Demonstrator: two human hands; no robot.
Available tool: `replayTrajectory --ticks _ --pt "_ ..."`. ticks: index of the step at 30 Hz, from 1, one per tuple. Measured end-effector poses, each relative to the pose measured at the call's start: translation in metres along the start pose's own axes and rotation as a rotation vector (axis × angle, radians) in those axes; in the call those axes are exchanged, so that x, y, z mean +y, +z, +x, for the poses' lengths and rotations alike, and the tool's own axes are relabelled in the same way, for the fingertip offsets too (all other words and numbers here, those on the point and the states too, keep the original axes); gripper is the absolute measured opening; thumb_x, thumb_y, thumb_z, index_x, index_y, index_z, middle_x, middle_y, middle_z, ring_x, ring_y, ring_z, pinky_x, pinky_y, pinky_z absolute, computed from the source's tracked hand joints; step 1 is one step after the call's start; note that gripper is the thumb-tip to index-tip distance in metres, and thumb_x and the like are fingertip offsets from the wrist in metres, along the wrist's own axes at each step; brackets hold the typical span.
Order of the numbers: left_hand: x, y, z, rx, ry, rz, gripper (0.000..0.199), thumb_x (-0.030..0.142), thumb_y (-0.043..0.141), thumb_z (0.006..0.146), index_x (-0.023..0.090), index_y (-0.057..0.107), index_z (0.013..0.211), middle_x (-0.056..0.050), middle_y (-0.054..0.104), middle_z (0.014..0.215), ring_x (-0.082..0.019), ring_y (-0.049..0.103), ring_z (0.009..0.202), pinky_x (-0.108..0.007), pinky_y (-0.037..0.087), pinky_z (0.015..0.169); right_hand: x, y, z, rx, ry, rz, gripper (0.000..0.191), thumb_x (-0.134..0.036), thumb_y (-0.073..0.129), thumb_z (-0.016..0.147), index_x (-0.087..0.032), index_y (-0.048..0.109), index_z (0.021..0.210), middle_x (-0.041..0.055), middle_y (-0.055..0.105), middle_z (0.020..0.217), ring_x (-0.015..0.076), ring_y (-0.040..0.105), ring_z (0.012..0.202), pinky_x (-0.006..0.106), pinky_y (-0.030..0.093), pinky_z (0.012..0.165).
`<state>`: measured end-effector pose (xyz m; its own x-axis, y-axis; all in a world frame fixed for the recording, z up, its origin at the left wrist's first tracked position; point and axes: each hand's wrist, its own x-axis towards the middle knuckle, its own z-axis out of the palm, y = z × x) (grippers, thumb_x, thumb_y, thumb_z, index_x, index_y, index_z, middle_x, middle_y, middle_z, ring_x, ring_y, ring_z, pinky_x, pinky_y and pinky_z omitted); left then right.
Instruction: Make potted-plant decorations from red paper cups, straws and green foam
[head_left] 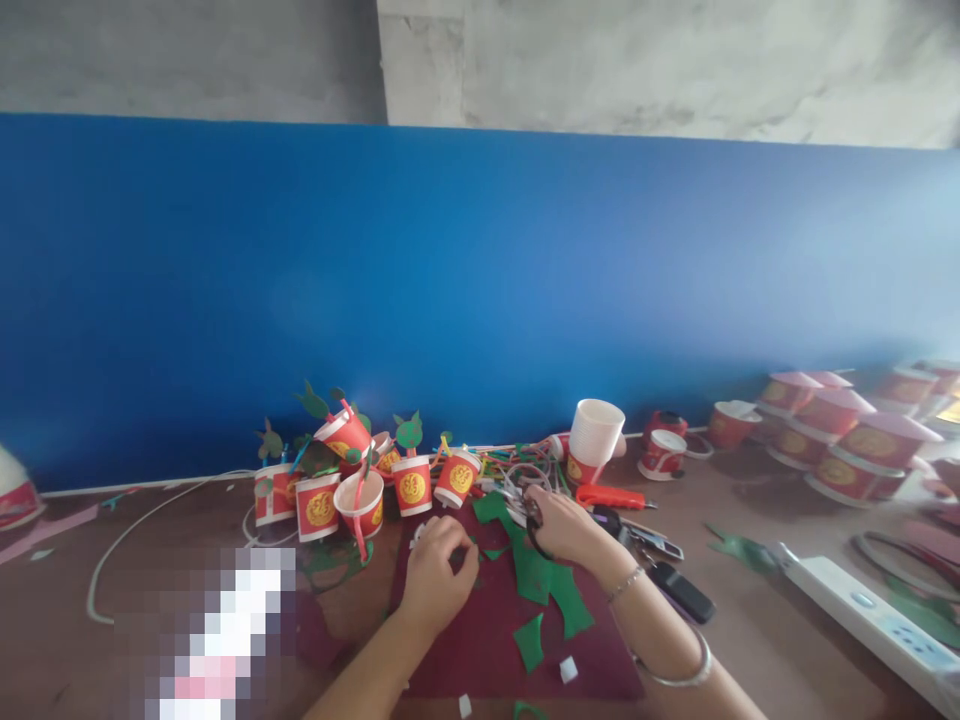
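- Closest to me, at the near edge of the table [67, 620], lie 1 small white scrap [465, 706] and 1 green scrap [530, 711], the green to the right of the white.
- Just beyond them a dark red mat [480, 650] is spread out, with green paper pieces [531, 565] scattered over its middle and right side, and another white scrap [568, 669] among them.
- The left hand [441, 572] hovers or rests over the left of the mat, fingers curled in and thumb close to them; I can't tell whether it pinches anything.
- The right hand [564, 528] is closed on dark-handled scissors [537, 540], partly hidden by the fingers, at the far right of the mat, near the green paper pieces.
- To the far left of the mat I see a cluster of red-and-white cups [318, 508] with yellow emblems, some upright, some tilted, with green cutouts [409, 431] above several.
- Beyond the right hand stands a stack of white cups [596, 432], with an orange-handled tool [611, 497] lying just to its near right.
- Farther right are a black key fob [681, 591], a white power strip [874, 625] and blurry red cups with pink tops [862, 445].
- A blue panel [450, 280] rises behind the table.
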<state>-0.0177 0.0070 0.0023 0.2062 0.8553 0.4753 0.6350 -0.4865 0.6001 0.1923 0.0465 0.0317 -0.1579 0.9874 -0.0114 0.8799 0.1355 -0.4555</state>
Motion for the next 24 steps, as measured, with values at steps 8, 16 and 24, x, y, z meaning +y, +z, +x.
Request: replayTrajectory --ticks 8,16,24 --pt "-0.006 0.007 -0.005 -0.006 0.004 0.132 0.016 0.008 0.052 0.068 0.02 0.061 0.067 -0.005 0.063 0.089 -0.024 0.055 0.09 -0.039 0.04 0.08 -0.004 0.005 -0.011 -0.091 -0.039 -0.227 0.053 0.0 0.05 0.061 -0.015 0.054 0.111 0.0113 0.066 0.102 0.0254 0.057 0.099 0.028 0.034 0.076" --pt "-0.018 0.008 -0.003 0.097 -0.057 0.014 0.039 -0.005 0.036 0.064 0.02 0.063 0.08 -0.005 0.067 0.084 -0.023 0.06 0.087 -0.039 0.043 0.081 -0.007 -0.009 -0.011 -0.082 -0.037 -0.234 0.044 -0.001 0.048 0.063 -0.017 0.06 0.102 0.0097 0.067 0.096 0.0233 0.061 0.088 0.026 0.035 0.067" --pt "-0.032 0.004 0.004 0.412 -0.163 -0.074 0.035 0.007 0.041 0.074 0.018 0.067 0.095 -0.009 0.066 0.1 -0.025 0.057 0.098 -0.042 0.045 0.088 0.003 -0.034 -0.001 -0.016 -0.064 0.61 0.026 -0.011 0.052 0.057 -0.017 0.053 0.082 -0.0051 0.05 0.059 0.0105 0.044 0.053 0.021 0.029 0.049"
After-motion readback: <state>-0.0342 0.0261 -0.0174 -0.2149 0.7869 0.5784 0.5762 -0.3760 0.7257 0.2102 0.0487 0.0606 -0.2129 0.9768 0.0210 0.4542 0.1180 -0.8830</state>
